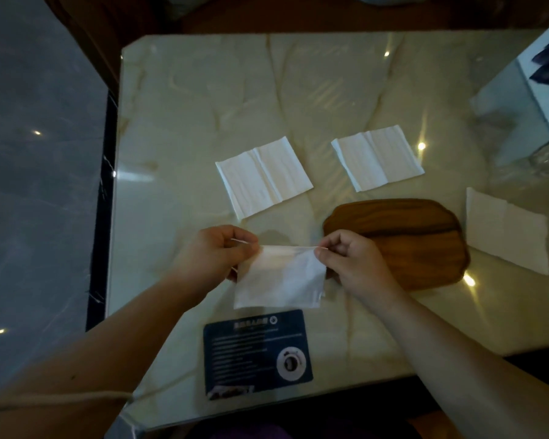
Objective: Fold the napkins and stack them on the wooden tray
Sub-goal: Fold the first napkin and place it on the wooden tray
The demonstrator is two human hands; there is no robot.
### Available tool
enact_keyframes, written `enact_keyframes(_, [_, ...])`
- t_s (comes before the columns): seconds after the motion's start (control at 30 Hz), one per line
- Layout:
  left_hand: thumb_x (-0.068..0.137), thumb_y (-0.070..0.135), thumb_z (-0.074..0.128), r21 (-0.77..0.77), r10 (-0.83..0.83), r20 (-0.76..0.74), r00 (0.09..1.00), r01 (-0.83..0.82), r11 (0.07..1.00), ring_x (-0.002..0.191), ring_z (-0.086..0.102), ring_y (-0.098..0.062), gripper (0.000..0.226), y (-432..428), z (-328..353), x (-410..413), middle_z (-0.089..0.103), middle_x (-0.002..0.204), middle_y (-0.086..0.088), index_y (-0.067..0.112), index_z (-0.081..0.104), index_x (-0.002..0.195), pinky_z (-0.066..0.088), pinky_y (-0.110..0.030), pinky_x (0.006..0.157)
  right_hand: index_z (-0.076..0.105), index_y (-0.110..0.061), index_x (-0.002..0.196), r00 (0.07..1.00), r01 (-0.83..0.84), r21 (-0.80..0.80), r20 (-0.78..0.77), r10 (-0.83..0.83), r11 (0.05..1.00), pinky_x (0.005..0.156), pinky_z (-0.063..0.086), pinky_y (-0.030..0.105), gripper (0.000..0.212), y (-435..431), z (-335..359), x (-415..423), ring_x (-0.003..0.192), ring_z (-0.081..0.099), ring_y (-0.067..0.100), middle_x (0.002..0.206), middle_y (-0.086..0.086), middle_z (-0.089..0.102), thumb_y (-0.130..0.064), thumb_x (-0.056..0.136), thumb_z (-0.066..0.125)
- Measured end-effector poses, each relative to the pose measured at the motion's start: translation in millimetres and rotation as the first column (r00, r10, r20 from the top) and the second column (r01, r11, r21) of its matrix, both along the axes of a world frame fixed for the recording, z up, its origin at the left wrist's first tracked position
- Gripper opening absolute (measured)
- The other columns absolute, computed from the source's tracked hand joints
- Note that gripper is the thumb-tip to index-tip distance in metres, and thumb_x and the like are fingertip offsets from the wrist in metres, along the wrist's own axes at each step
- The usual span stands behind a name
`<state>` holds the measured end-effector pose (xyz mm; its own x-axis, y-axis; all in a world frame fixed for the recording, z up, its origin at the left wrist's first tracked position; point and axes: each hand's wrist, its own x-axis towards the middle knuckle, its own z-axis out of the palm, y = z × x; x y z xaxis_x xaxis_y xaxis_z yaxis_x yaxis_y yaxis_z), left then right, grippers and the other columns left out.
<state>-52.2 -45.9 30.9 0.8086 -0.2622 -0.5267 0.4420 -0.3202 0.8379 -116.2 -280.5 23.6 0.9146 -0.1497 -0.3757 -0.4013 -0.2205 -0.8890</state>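
Just left of the tray (425, 236), both hands, left (214, 253) and right (351, 259), pinch the napkin's (279, 280) top edge, the right hand nearer the tray.

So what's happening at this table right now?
A person holds one white napkin up off the marble table, the left hand and right hand each pinching a top corner, apparently mid-fold. The wooden tray beside it has no napkins on it. Three more napkins lie flat: one left, one middle, one right.
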Motion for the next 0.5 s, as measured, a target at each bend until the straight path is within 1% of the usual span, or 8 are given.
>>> enact_keyframes(0.07, [0.080, 0.013, 0.071, -0.026, 0.014, -0.026, 1.000, -0.014, 1.000, 0.065, 0.070, -0.026, 0.003, -18.4, 1.1, -5.0, 0.073, 0.072, -0.008, 0.013, 0.074, 0.080, 0.058, -0.033, 0.053, 0.066, -0.025, 0.079, 1.000, -0.003, -0.046, 0.003, 0.003, 0.999, 0.057, 0.049, 0.015, 0.009, -17.0, 0.8, 0.0, 0.071, 0.067, 0.005, 0.077, -0.008, 0.073, -0.018, 0.084, 0.068])
enact_keyframes(0.17, [0.081, 0.013, 0.069, -0.018, 0.037, -0.057, 0.998, -0.038, 0.999, 0.065, 0.071, -0.026, 0.007, -50.4, 1.2, -13.9, 0.074, 0.071, -0.008, 0.012, 0.075, 0.076, 0.057, -0.030, 0.053, 0.067, -0.027, 0.078, 1.000, 0.011, -0.049, 0.015, -0.010, 0.999, 0.064, 0.047, 0.020, 0.009, -47.8, -0.6, -1.2, 0.074, 0.066, 0.005, 0.077, -0.007, 0.072, -0.019, 0.082, 0.069])
enact_keyframes(0.23, [0.083, 0.014, 0.068, -0.014, 0.032, -0.076, 0.997, -0.033, 0.999, 0.066, 0.071, -0.025, 0.009, -71.0, 2.9, -18.1, 0.074, 0.072, -0.007, 0.012, 0.074, 0.077, 0.057, -0.029, 0.053, 0.067, -0.030, 0.078, 1.000, 0.003, -0.054, 0.023, -0.002, 0.999, 0.064, 0.046, 0.020, 0.008, -69.3, -1.7, -2.9, 0.074, 0.065, 0.003, 0.077, -0.009, 0.072, -0.022, 0.082, 0.069])
enact_keyframes(0.33, [0.081, 0.016, 0.071, 0.007, 0.021, -0.099, 0.995, -0.020, 1.000, 0.069, 0.072, -0.023, 0.006, -107.1, 4.5, -20.1, 0.074, 0.075, -0.005, 0.011, 0.074, 0.080, 0.058, -0.028, 0.055, 0.067, -0.033, 0.079, 0.999, -0.023, -0.048, 0.036, 0.025, 0.999, 0.063, 0.046, 0.018, 0.009, -109.7, -4.1, -2.6, 0.074, 0.065, 0.003, 0.076, -0.010, 0.071, -0.025, 0.082, 0.068])
enact_keyframes(0.4, [0.079, 0.017, 0.073, 0.026, 0.037, -0.119, 0.992, -0.034, 0.999, 0.070, 0.072, -0.024, 0.006, -129.0, 4.1, -21.5, 0.074, 0.075, -0.006, 0.011, 0.074, 0.079, 0.058, -0.030, 0.056, 0.067, -0.031, 0.079, 0.999, -0.024, -0.047, 0.040, 0.026, 0.999, 0.062, 0.046, 0.017, 0.008, -133.8, -7.7, -0.7, 0.073, 0.065, 0.003, 0.075, -0.011, 0.071, -0.024, 0.083, 0.069])
enact_keyframes(0.5, [0.078, 0.016, 0.074, 0.067, 0.058, -0.127, 0.990, -0.050, 0.997, 0.069, 0.072, -0.028, 0.004, -159.3, 1.4, -23.2, 0.074, 0.073, -0.009, 0.014, 0.074, 0.075, 0.060, -0.038, 0.060, 0.068, -0.026, 0.079, 0.998, -0.023, -0.030, 0.054, 0.025, 0.999, 0.062, 0.046, 0.017, 0.007, -165.1, -13.9, 3.0, 0.072, 0.065, 0.004, 0.074, -0.010, 0.071, -0.021, 0.083, 0.069])
